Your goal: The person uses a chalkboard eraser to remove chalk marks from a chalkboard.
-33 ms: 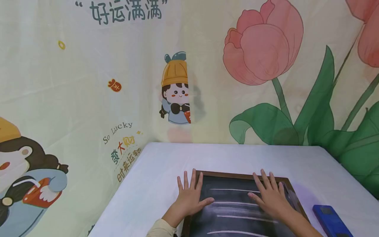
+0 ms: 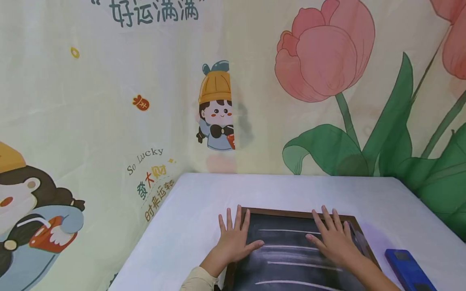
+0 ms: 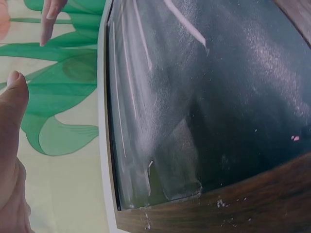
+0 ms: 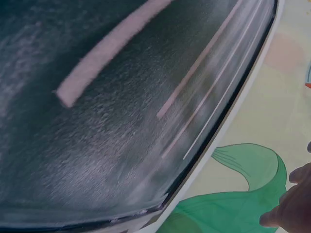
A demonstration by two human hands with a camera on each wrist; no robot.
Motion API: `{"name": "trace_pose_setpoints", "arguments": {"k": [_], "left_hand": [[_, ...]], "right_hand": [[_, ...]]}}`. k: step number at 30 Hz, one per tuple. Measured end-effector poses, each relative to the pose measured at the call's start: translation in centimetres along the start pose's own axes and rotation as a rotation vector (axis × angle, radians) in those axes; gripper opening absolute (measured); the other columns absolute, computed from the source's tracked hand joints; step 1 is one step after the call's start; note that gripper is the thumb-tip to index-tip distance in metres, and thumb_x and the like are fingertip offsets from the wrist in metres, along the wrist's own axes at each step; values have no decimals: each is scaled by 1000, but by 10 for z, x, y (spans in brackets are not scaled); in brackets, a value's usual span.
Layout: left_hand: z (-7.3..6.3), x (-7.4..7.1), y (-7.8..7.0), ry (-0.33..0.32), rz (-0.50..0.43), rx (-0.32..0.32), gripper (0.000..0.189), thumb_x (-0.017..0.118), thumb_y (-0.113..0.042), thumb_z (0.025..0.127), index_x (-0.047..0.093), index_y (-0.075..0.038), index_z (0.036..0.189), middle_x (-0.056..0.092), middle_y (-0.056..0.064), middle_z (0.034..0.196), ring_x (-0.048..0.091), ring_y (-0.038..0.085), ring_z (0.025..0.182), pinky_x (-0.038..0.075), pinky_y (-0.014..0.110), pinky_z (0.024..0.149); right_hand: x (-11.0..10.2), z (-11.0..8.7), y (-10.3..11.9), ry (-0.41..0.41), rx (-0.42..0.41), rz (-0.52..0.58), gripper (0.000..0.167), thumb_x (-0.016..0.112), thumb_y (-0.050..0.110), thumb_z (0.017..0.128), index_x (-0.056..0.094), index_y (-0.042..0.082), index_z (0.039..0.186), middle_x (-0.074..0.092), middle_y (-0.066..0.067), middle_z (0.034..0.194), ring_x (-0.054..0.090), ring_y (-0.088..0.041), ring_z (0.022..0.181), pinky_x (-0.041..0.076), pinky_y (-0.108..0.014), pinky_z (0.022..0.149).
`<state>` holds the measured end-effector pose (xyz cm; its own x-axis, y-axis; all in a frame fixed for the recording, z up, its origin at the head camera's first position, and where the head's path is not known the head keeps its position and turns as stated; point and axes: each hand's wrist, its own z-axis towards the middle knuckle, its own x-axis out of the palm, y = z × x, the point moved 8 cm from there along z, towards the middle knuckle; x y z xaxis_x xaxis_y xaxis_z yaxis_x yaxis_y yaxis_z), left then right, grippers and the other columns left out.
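Note:
A blackboard (image 2: 284,274) with a brown wooden frame lies on the white table, several white chalk lines running across it. Over its left edge my left hand (image 2: 233,244) is held with fingers straight and spread. My right hand (image 2: 336,244) is spread the same way over the board's right part. Neither hand holds anything. In the wrist views, the left thumb (image 3: 12,111) and part of the right hand (image 4: 294,208) show against the wall beyond the board, so both hands look raised off its surface. Chalk smears and crumbs mark the board (image 3: 233,107).
To the right of the board lies a blue rectangular block (image 2: 411,268) with a dark patch on top. White tabletop (image 2: 174,226) surrounds the board. Behind it hangs a printed backdrop (image 2: 255,81) with tulips and cartoon figures.
The head view has tilted very slightly, so the scene sits a little higher. Both hands keep their spread pose over the blackboard.

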<state>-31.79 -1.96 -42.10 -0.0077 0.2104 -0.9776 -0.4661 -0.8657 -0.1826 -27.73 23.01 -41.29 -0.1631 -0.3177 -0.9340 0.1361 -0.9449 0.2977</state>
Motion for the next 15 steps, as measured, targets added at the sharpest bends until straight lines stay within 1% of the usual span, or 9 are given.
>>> {"name": "trace_pose_setpoints", "arguments": {"k": [3, 5, 8, 9, 12, 15], "left_hand": [[-2, 2, -2, 12, -1, 1, 94, 39, -70, 82, 7, -12, 148, -7, 17, 153, -11, 47, 135, -6, 68, 100], [-3, 1, -1, 16, 1, -2, 94, 39, -70, 81, 6, -13, 148, -7, 17, 153, -12, 48, 135, -6, 68, 100], [-5, 1, 2, 14, -3, -11, 96, 41, -70, 80, 5, -13, 148, -7, 17, 153, -11, 49, 135, -5, 68, 100], [-6, 2, 4, 10, -8, -15, 96, 43, -70, 80, 5, -13, 148, -6, 18, 153, -10, 50, 135, -5, 69, 99], [-2, 7, 11, 4, -21, -33, 99, 48, -69, 78, 4, -14, 148, -6, 18, 153, -10, 50, 134, -5, 69, 99], [0, 21, 22, 40, -57, -64, 103, 49, -71, 76, 3, -14, 148, -8, 17, 153, -11, 51, 134, -7, 70, 98]], "right_hand": [[-2, -7, -4, 3, 12, -2, 82, 47, 57, 87, 14, 14, 148, 5, -23, 151, -5, -48, 135, 3, -72, 96], [-7, -11, -9, -9, 22, -7, 83, 46, 57, 87, 12, 14, 148, 3, -22, 152, -8, -48, 135, 2, -73, 95], [-14, -19, -23, -24, 70, -30, 87, 47, 60, 85, 5, 16, 148, -4, -22, 152, -14, -49, 134, -2, -76, 90], [-17, -22, -29, -34, 94, -40, 90, 48, 61, 84, 3, 16, 148, -7, -22, 151, -16, -50, 133, -3, -78, 88], [-25, -29, -58, -72, 170, -81, 103, 53, 65, 78, -8, 19, 147, -17, -22, 149, -20, -53, 129, -4, -81, 83], [-30, -38, -89, -109, 235, -106, 114, 59, 67, 72, -14, 20, 145, -23, -22, 147, -23, -55, 127, -3, -82, 79]]}}
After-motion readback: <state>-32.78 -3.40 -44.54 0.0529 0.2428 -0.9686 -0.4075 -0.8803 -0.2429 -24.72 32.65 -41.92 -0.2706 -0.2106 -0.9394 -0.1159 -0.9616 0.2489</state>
